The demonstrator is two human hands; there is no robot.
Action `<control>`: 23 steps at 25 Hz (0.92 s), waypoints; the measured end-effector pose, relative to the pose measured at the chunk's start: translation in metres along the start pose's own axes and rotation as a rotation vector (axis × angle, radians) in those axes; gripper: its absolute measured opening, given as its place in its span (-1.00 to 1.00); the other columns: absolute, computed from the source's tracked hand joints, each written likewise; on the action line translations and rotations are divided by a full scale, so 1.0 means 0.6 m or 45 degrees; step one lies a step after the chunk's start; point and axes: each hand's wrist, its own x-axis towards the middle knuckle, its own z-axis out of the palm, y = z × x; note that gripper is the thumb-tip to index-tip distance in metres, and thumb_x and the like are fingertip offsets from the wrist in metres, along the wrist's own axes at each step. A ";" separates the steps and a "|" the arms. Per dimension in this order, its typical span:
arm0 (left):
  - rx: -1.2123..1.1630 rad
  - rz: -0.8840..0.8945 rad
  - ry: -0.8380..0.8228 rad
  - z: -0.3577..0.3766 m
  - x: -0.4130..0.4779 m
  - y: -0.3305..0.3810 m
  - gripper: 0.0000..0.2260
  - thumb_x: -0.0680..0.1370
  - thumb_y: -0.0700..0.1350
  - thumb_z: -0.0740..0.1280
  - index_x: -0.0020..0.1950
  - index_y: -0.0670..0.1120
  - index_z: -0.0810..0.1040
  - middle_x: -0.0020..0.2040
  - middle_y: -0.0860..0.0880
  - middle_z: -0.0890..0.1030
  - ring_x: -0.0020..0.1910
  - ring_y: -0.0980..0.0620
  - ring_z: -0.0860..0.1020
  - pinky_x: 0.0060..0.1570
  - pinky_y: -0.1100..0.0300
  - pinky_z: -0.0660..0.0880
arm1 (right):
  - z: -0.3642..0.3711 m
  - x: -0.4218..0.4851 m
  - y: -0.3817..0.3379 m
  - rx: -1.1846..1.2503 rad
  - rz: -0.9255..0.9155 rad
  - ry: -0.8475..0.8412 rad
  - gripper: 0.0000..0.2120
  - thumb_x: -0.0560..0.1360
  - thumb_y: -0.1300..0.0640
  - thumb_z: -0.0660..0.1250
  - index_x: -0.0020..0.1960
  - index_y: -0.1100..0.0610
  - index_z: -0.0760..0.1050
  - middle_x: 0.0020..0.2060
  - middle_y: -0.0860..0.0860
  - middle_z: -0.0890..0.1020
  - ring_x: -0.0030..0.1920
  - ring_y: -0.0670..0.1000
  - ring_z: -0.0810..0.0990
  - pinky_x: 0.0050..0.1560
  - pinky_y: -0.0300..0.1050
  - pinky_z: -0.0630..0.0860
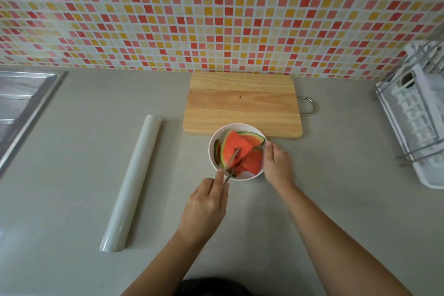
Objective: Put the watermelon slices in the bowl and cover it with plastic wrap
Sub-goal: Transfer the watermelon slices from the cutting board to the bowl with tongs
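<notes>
A white bowl stands on the grey counter just in front of the wooden cutting board. Several red watermelon slices with green rinds lie inside it. My left hand grips metal tongs whose tips reach into the bowl and touch the top slice. My right hand holds the bowl's right rim, thumb at the edge. A roll of plastic wrap lies on the counter to the left, apart from both hands.
A steel sink is at the far left. A white dish rack stands at the right edge. The tiled wall runs behind the counter. The cutting board has a metal handle on its right.
</notes>
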 end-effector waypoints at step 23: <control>-0.047 -0.898 -0.346 0.124 0.307 -0.134 -0.63 0.63 -0.02 0.17 0.24 -0.30 0.44 0.22 -0.25 0.45 0.18 -0.21 0.44 0.18 -0.03 0.39 | -0.006 -0.002 -0.001 0.041 -0.035 -0.010 -0.58 0.57 -0.04 0.00 -0.26 0.20 0.43 -0.34 0.22 0.59 -0.28 0.25 0.55 -0.28 -0.06 0.32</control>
